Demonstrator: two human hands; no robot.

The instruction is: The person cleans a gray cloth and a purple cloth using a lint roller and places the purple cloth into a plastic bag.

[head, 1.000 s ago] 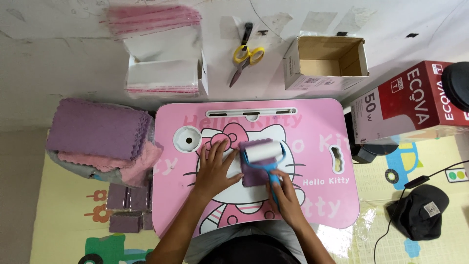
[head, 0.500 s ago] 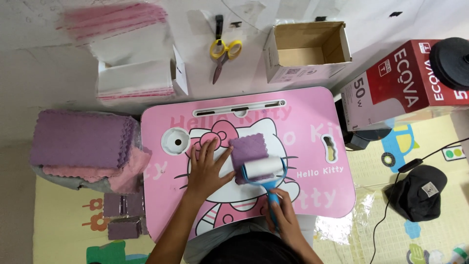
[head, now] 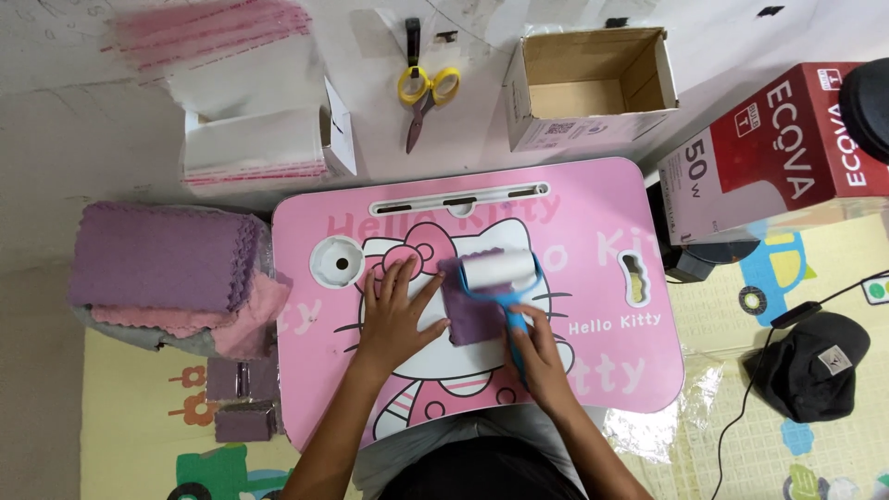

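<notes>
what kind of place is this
Probably a home floor set up for small packing work: a pink lap desk on a children's play mat, stacked purple cloths, an open cardboard box and scissors nearby.

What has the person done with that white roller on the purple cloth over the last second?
The right hand, gripping the blue handle, has run the white lint roller down the small purple cloth and back up to its far edge. The left hand stays pressed flat at the cloth's left side. Cloth, pink cartoon lap table, yellow-handled scissors and open cardboard box kept their places.
</notes>
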